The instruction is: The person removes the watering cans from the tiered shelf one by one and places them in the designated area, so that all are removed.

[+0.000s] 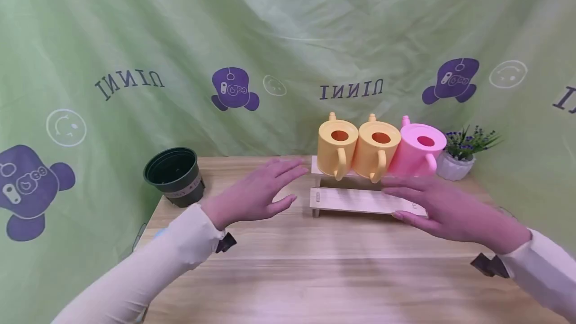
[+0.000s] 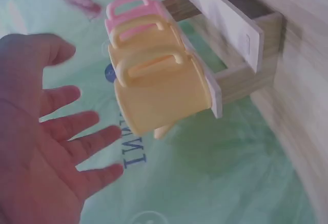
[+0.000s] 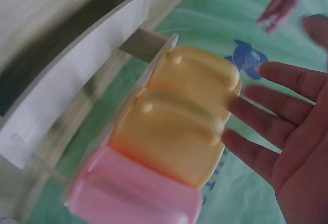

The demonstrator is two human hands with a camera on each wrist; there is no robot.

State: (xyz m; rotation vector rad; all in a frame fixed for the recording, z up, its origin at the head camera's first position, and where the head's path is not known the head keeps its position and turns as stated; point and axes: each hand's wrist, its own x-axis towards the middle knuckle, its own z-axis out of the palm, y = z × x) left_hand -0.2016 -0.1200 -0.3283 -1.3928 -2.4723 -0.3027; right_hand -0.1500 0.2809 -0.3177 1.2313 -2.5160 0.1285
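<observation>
Side by side on the upper step of a two-step wooden stand (image 1: 360, 201) are two yellow watering cans (image 1: 327, 155) and a pink watering can (image 1: 411, 150). Their handles face me in the head view. My left hand (image 1: 256, 191) hovers left of the stand, fingers spread and nothing in it. My right hand (image 1: 454, 211) is held in front of the stand's right end, overlapping the lower step in the head view, with fingers extended and no object in the grasp. In the right wrist view, its fingertips (image 3: 238, 106) appear close to the yellow cans' handles.
A dark green plant pot (image 1: 180, 184) stands at the table's back left. Behind the pink can, at the right, is a white pot (image 1: 454, 166) with purple-flowered greenery. A green printed curtain (image 1: 279, 39) hangs behind the wooden table (image 1: 288, 279).
</observation>
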